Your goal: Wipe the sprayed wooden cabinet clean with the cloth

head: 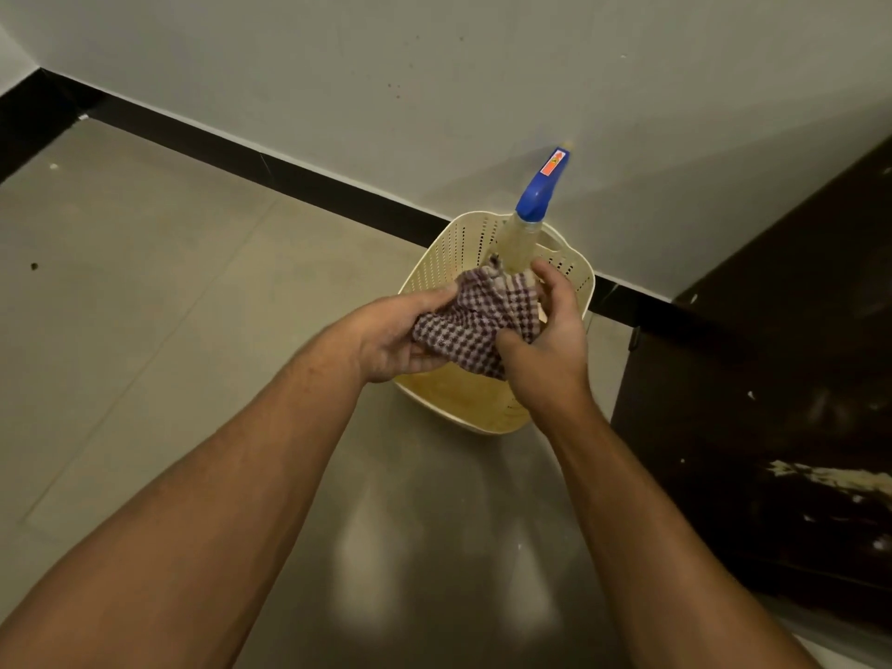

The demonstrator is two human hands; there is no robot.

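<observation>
A purple-and-white checked cloth (475, 321) is bunched between both hands above a cream basket. My left hand (393, 338) grips its left side and my right hand (548, 345) grips its right side, fingers curled over the fabric. The dark wooden cabinet (762, 403) stands at the right, with pale smears and specks on its side, low down.
The cream perforated plastic basket (446, 255) sits on the tiled floor against the wall. A spray bottle (533, 200) with a blue nozzle stands inside it. A black skirting strip (270, 166) runs along the wall's base. Grey floor tiles (145, 306) spread to the left.
</observation>
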